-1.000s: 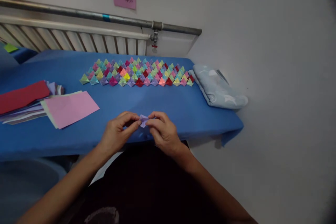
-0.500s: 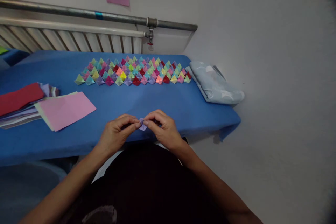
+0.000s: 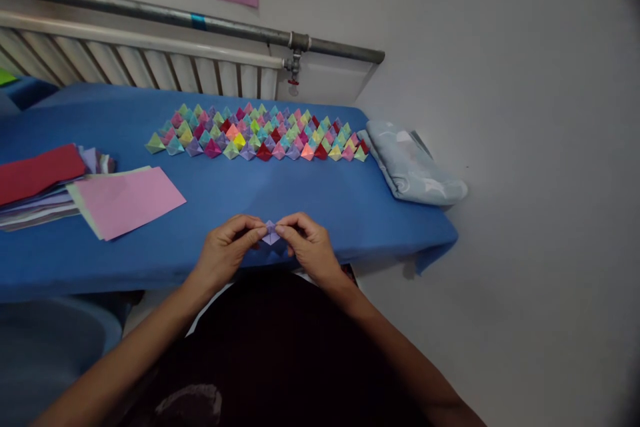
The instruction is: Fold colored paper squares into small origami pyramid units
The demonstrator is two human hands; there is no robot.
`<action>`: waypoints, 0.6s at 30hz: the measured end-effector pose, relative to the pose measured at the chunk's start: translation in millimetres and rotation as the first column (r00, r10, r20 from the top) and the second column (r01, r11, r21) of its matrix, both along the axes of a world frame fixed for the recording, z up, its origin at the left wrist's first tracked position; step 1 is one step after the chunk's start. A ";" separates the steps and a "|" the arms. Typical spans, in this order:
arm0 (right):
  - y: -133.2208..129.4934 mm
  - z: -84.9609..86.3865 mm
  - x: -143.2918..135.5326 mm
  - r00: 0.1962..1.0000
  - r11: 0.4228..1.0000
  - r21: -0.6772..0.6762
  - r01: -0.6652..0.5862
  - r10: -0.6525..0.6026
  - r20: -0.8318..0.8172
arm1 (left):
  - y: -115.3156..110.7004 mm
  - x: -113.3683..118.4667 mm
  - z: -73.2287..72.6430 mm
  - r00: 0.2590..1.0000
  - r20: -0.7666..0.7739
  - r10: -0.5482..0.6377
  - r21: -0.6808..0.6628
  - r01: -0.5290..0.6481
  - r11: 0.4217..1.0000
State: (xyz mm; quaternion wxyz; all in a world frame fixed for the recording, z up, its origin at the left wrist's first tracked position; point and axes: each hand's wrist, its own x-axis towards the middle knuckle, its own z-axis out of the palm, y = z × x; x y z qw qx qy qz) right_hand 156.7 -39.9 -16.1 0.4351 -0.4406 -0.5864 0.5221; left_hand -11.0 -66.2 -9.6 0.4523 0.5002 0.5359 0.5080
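A small purple folded paper piece (image 3: 271,235) is held up between my two hands, above the front part of the blue-covered table (image 3: 220,193). My left hand (image 3: 227,247) pinches its left corner between thumb and forefinger. On the opposite corner, my right hand (image 3: 311,245) has the same kind of pinch. The front of the piece shows creases and a pointed lower end. Beyond my hands stand rows of folded paper pieces (image 3: 263,151) in many colours, set close together.
To the left lie pink paper sheets (image 3: 133,200) and a stack with red paper (image 3: 40,173) on top. A folded light-blue cloth (image 3: 415,167) rests at the right end. Behind the table are a radiator (image 3: 150,70) and a pipe (image 3: 240,27). A blue tub (image 3: 60,340) stands below left.
The camera view has shifted slightly. My fingers have moved a little apart on the purple paper piece, so more of its front shows. Both hands still hold it.
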 end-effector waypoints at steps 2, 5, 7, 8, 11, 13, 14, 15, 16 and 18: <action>0.4 0.0 0.9 1.000 0.999 -0.033 -0.004 0.003 -0.031 | 0.4 0.9 -2.1 1.000 0.019 0.001 -0.013 -0.001 1.000; 0.9 -1.4 2.9 0.998 0.997 -0.072 0.006 -0.011 -0.068 | 1.4 1.0 -5.9 0.998 0.057 0.003 -0.032 -0.002 0.999; 0.6 -2.4 3.9 0.998 0.997 -0.083 0.007 -0.012 -0.058 | 2.0 0.3 -8.4 0.998 0.060 0.009 -0.040 -0.007 0.999; 0.1 -2.6 4.1 0.999 0.997 -0.080 0.000 -0.003 -0.042 | 2.2 -0.2 -9.4 0.999 0.051 0.010 -0.041 -0.008 0.999; -1.3 -2.0 3.6 1.000 1.000 -0.009 -0.015 0.015 0.023 | 2.0 -1.7 -11.1 1.000 0.004 0.005 -0.028 -0.005 1.000; -1.6 -1.3 2.6 0.998 0.998 0.054 -0.015 0.012 0.061 | 1.3 -2.3 -11.3 0.999 -0.052 0.001 0.002 -0.001 1.000; -1.5 -1.1 2.0 0.997 0.997 0.077 -0.012 0.007 0.075 | 0.9 -2.3 -11.2 0.997 -0.081 -0.005 0.022 0.007 1.000; -1.3 -1.2 1.3 0.996 0.996 0.090 -0.011 0.003 0.085 | 0.5 -2.2 -11.3 0.994 -0.105 -0.010 0.043 0.015 0.999; -1.0 -1.5 0.6 0.996 0.996 0.094 -0.013 0.004 0.093 | 0.2 -2.0 -11.4 0.992 -0.123 -0.014 0.062 0.022 0.998; -0.5 -2.6 -0.5 0.994 0.996 0.083 -0.025 0.016 0.105 | -0.2 -1.6 -12.2 0.990 -0.140 -0.025 0.085 0.037 0.996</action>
